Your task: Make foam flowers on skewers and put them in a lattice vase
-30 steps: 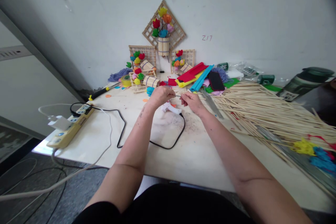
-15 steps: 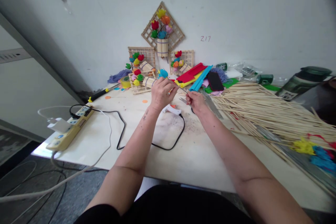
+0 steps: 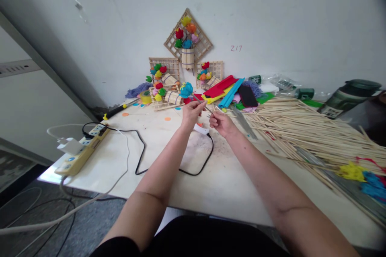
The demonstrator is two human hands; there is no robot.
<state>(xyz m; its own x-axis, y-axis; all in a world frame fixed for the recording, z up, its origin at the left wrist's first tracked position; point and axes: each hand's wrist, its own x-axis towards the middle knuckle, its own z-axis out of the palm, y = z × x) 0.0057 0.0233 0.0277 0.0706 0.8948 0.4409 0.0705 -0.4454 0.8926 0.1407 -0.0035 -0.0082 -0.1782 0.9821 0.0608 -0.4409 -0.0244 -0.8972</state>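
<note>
A blue paper flower [image 3: 186, 89] with yellow bits at its centre is held above the table on a thin dark stem [image 3: 209, 109]. My left hand [image 3: 192, 113] is closed, pinching the stem between thumb and fingers below the bloom. At the stem's lower end, my right hand [image 3: 222, 123] is closed with its fingertips on it. Under the hands lies a white glue gun [image 3: 201, 129] with an orange part, mostly hidden by my left hand, its black cord looping across the table.
Flower-basket lattice panels [image 3: 187, 58] stand at the wall. Coloured paper strips [image 3: 231, 93], a phone [image 3: 247, 96] and many thin wooden sticks [image 3: 295, 124] lie to the right, near a dark bottle [image 3: 350, 98]. A power strip [image 3: 81, 152] lies at the left edge.
My left hand has slid from near the bloom down the stem towards my right hand. The blue flower now shows fully, with a length of stem bare.
</note>
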